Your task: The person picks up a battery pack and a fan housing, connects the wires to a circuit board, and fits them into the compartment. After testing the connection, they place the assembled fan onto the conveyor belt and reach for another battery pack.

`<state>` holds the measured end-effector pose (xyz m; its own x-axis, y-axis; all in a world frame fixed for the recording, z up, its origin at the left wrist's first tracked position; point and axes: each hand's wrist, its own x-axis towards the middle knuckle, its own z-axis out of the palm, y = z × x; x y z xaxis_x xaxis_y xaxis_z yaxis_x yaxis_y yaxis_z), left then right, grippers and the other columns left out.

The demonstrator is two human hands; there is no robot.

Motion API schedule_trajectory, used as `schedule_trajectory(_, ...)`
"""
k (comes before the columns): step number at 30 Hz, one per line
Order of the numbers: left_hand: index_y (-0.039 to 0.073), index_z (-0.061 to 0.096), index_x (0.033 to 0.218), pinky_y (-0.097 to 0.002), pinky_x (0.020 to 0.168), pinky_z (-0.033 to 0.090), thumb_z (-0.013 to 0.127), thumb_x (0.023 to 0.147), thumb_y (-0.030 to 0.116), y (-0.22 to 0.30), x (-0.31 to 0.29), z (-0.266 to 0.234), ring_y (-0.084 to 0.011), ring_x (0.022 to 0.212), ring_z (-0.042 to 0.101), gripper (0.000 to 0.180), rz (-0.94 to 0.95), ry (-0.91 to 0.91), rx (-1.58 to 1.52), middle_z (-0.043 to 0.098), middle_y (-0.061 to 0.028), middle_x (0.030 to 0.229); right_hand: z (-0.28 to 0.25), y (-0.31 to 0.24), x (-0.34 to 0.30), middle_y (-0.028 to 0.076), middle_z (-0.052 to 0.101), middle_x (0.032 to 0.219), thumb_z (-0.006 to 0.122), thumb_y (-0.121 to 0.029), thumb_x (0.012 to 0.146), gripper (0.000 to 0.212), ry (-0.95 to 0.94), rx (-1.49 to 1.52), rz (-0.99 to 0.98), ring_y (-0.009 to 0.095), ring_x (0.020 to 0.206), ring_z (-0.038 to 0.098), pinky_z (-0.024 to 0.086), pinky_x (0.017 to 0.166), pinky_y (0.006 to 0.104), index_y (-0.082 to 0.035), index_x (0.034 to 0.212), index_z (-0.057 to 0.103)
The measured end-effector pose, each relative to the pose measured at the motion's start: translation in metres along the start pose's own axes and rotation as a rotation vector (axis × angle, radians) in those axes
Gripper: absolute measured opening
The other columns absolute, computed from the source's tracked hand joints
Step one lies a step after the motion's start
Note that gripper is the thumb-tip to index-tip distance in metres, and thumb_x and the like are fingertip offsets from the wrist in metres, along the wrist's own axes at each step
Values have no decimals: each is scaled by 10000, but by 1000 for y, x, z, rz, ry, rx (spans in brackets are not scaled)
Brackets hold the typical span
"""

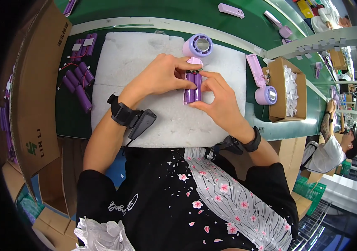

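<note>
A purple handheld fan (186, 47) lies on a white foam pad (115, 75), its round head pointing away from me and its handle open. Inside the pink handle shell sits a purple battery pack (194, 93) of two cells side by side, below a small circuit board. My left hand (165, 76) grips the fan from the left, fingers at its neck and thumb on the cells. From the right, my right hand (222, 95) pinches the battery pack, index finger near the board and thumb at the lower end. The fingers hide part of the board.
Several purple battery packs with red wires (78, 77) lie left of the pad, beside a tall cardboard box (40, 92). At the right are another open fan (265, 95) and a carton of white pieces (276, 104). Pink parts lie on the green bench (178, 10); a co-worker (333, 152) sits far right.
</note>
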<state>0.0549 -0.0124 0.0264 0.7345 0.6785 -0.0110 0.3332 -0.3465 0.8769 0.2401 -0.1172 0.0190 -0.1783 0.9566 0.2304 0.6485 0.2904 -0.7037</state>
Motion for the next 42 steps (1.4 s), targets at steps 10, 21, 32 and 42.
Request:
schedule_trajectory(10,48,659,1193,-270,723,539,775,675,-34,16,12,-6,-92,787,627,537,-135,1,-104,646,-184,1206,-42,-10,27,122,560,1130,827,-153,688,602,-73,45,-54,264,973,590,522,808,348,-38,1207,546)
schedule_trajectory(21,64,663,1194,-269,697,538,773,683,-37,28,-9,-16,-84,747,610,533,-164,14,-168,654,-166,1196,-34,-25,16,135,538,1156,802,-200,727,576,-185,-110,-193,303,981,601,510,838,369,-12,1219,568)
schedule_trajectory(32,43,595,1251,-277,705,535,724,762,26,30,-10,-26,-132,737,630,506,-87,404,-18,691,-119,1035,-20,8,123,189,524,1216,741,-212,781,580,-5,-501,-55,375,1019,600,506,859,417,24,1259,511)
schedule_trajectory(42,50,625,1165,-319,728,530,685,781,42,-13,-17,-62,-218,805,638,388,-27,472,-15,644,-128,1062,-47,110,331,285,618,1072,615,-183,813,464,149,-812,214,447,1007,602,506,875,499,-9,1235,535)
